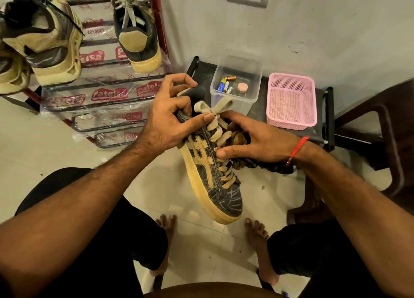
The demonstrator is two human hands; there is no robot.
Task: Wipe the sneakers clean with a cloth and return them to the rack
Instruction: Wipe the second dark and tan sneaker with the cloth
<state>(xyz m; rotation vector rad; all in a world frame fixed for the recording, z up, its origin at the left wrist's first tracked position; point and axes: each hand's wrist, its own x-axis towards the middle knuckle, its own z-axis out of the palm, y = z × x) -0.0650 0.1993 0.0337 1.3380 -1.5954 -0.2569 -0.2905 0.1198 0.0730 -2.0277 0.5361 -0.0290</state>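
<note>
he's gripping the dark sneaker (208,167) by its collar in his left hand (167,118), right hand (257,141) pressing a brownish cloth (240,138) against the laces, so wiping's looking midway, with its mate (136,33) sitting on the rack (107,96) beyond his left hand.

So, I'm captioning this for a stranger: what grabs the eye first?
The dark sneaker with tan stripes, held mid-frame by the left hand; the right hand presses a brown patterned cloth to its laces. Behind, a pink mesh basket stands out.
</note>
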